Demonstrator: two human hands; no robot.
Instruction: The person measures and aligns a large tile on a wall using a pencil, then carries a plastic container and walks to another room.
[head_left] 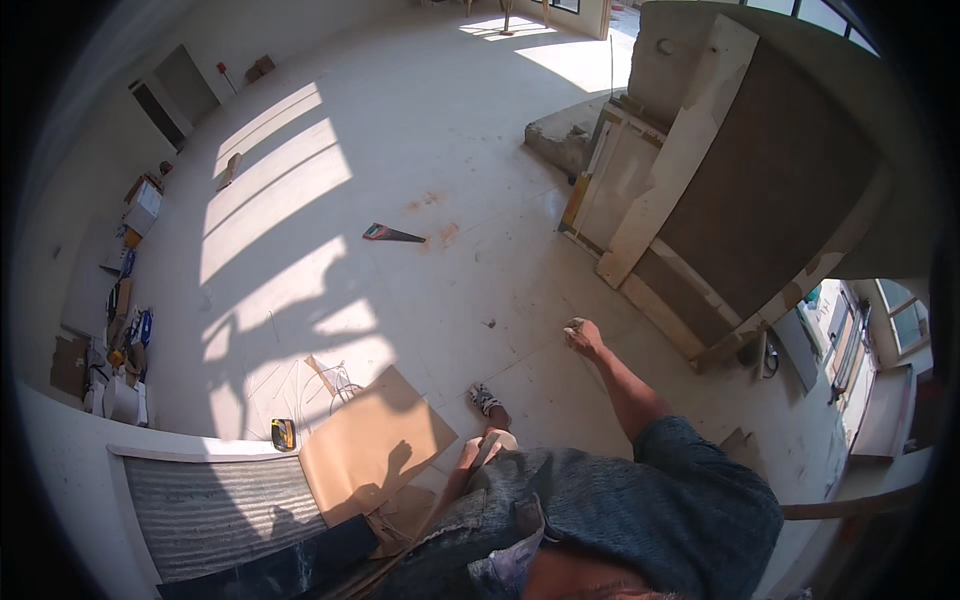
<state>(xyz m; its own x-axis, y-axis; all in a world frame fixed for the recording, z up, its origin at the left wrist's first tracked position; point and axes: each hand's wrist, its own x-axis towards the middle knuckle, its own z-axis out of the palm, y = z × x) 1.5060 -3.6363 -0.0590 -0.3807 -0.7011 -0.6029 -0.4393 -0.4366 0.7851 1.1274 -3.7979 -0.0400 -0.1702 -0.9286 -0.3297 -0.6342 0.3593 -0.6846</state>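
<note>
My right hand (581, 336) is held out in front of my body, over the pale floor. Its fingers are curled closed, and whatever they may hold is too small to make out. Close to my waist, my left hand (469, 455) is bent inward, with a narrow greyish strip (487, 449) against its fingers. What the strip is I cannot tell. Just beyond it shows my foot in a patterned sandal (485, 399). A handsaw (393, 234) with a red and black handle lies on the floor further ahead, apart from both hands.
Brown sheet board (375, 440) lies at the lower left, beside a yellow-black tape measure (284, 434) and thin wires (340, 380). A large wood-framed panel (760, 170) leans at the right. Boxes and tools (125, 320) line the left wall. Reddish dust (447, 234) lies near the saw.
</note>
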